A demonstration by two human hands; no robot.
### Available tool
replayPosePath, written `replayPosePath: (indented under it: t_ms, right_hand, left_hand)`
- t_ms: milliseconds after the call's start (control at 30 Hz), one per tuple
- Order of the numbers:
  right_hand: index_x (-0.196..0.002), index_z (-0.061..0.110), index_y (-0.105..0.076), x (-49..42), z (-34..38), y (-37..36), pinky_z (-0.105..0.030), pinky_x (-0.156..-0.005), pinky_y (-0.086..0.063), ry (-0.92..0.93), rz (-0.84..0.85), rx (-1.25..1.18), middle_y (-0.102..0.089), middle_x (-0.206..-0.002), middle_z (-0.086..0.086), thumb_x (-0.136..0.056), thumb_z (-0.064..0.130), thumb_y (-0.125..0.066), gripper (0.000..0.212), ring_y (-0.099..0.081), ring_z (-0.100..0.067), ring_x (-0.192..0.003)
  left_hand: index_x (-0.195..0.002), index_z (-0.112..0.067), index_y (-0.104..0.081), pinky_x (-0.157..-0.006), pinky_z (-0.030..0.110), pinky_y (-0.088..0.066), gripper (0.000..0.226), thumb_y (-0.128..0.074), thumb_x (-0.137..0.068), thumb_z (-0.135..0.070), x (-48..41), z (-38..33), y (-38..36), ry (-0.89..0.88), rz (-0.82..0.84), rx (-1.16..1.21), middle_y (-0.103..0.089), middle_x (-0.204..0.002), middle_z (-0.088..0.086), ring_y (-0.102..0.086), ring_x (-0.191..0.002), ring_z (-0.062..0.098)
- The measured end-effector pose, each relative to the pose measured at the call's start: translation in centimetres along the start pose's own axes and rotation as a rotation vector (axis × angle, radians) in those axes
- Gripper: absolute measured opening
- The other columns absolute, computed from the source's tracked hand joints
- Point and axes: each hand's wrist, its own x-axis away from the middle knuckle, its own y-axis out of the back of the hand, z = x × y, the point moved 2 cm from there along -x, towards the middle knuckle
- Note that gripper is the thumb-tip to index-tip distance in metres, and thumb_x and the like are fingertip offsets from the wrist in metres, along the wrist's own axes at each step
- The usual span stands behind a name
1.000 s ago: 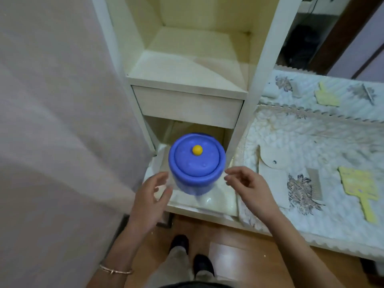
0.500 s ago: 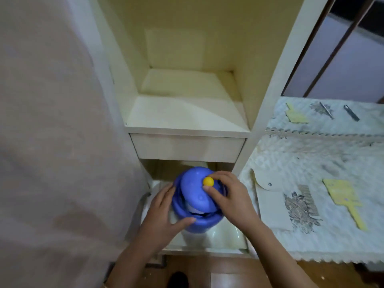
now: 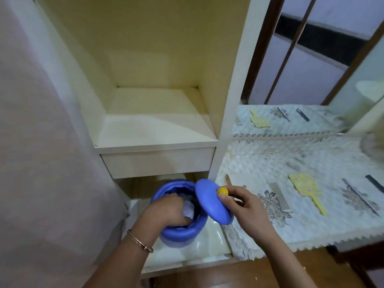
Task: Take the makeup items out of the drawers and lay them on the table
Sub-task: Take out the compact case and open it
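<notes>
A round blue container (image 3: 182, 233) stands in the pulled-out lower drawer (image 3: 207, 252) of a cream cabinet. My right hand (image 3: 241, 204) holds its blue lid (image 3: 209, 202) by the yellow knob (image 3: 222, 191), tilted up just right of the container's mouth. My left hand (image 3: 166, 208) reaches down inside the container, fingers among white and pale items (image 3: 188, 208); what the fingers grip is hidden. A closed drawer (image 3: 158, 163) sits above.
To the right is the table with a quilted white cover (image 3: 291, 163). On it lie a yellow paddle brush (image 3: 306, 189), a comb (image 3: 279, 195), thin dark sticks (image 3: 359, 196) and a mirror behind. A pale curtain (image 3: 41, 142) hangs at left.
The lid has come off: my right hand lifted it by the knob to the right, and my left hand went from the container's side down into it.
</notes>
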Motion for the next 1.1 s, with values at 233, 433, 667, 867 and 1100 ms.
replayPosePath:
  t_ms: [233,433,667,867,1100]
  right_hand:
    - [-0.088,0.025,-0.071,0.0,-0.3,0.5,-0.015,-0.075,-0.052,-0.016,0.016,-0.053,-0.072,-0.091,0.012,-0.081,0.018,-0.066,0.010,-0.064,0.001,-0.087]
    - [-0.090,0.024,-0.069,-0.6,-0.3,-0.7,-0.017,-0.077,-0.050,0.007,-0.003,-0.076,-0.069,-0.099,0.006,-0.083,0.018,-0.065,0.010,-0.063,-0.002,-0.090]
    - [-0.098,0.016,-0.065,-1.7,1.0,-6.1,-0.001,-0.083,-0.032,0.314,0.202,0.340,-0.061,-0.101,0.003,-0.080,0.041,-0.053,0.033,-0.053,-0.004,-0.093]
    - [-0.102,0.009,-0.064,-1.6,0.8,-8.3,-0.002,-0.087,-0.025,0.399,0.266,0.498,-0.062,-0.107,-0.009,-0.081,0.024,-0.055,0.027,-0.056,-0.021,-0.100]
    - [-0.114,0.011,-0.058,-1.7,0.4,-8.2,-0.017,-0.088,-0.034,0.429,0.290,0.569,-0.057,-0.121,-0.005,-0.087,0.024,-0.054,0.030,-0.054,-0.021,-0.109]
  left_hand:
    - [-0.106,-0.013,-0.061,-0.080,0.033,-0.046,0.046,-0.065,-0.072,-0.042,0.1,-1.2,2.1,0.064,0.037,0.073,-0.066,-0.105,0.008,-0.060,-0.097,0.026]
    - [-0.114,-0.024,-0.051,-0.089,0.033,-0.045,0.066,-0.062,-0.058,-0.058,4.8,0.7,3.5,0.139,-0.292,0.278,-0.052,-0.119,0.000,-0.051,-0.108,0.021]
    - [-0.130,-0.019,-0.042,-0.099,0.032,-0.040,0.100,-0.058,-0.043,-0.066,8.8,3.9,-0.5,0.309,-0.614,0.570,-0.048,-0.131,0.001,-0.047,-0.119,0.022]
    - [-0.110,-0.020,-0.057,-0.088,0.035,-0.050,0.075,-0.059,-0.048,-0.061,9.4,5.2,-2.7,0.373,-0.705,0.665,-0.060,-0.109,-0.002,-0.057,-0.104,0.018]
    - [-0.125,-0.022,-0.050,-0.098,0.038,-0.046,0.090,-0.062,-0.045,-0.061,10.0,4.7,-3.4,0.367,-0.745,0.789,-0.044,-0.128,-0.003,-0.049,-0.115,0.013]
